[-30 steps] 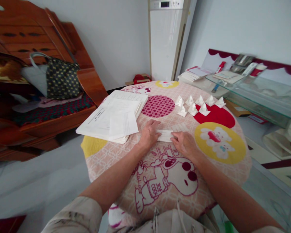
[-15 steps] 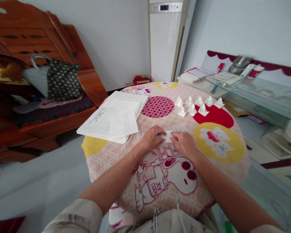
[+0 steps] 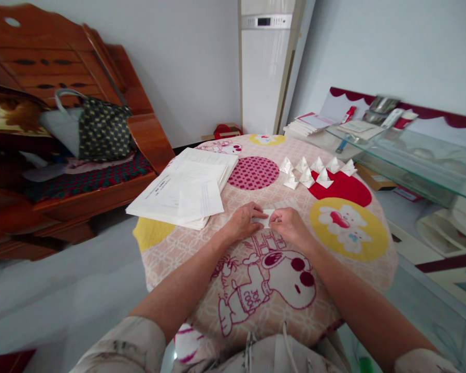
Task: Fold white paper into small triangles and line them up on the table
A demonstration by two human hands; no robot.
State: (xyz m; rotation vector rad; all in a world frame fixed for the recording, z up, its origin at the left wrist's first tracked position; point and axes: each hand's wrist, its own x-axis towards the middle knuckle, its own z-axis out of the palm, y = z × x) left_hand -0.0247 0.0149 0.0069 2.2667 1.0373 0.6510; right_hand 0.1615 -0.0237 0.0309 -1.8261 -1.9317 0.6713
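A small folded white paper strip [image 3: 266, 216] lies on the round table's pink cartoon cloth [image 3: 256, 290]. My left hand [image 3: 244, 221] presses on its left end with the fingers curled over it. My right hand [image 3: 289, 227] pinches its right end, fingertips almost meeting the left hand's. Most of the paper is hidden under the fingers. Several finished folded white paper shapes [image 3: 314, 173] sit in a cluster further back on the table. A stack of white sheets [image 3: 186, 189] lies to the left of my hands.
A wooden bench [image 3: 62, 150] with a dark patterned bag [image 3: 101, 129] stands at the left. A glass shelf [image 3: 411, 155] with papers and boxes runs along the right. A tall white appliance [image 3: 264, 67] stands behind the table.
My two hands have drawn together over the paper strip, which now shows much shorter between them. The camera has tilted slightly.
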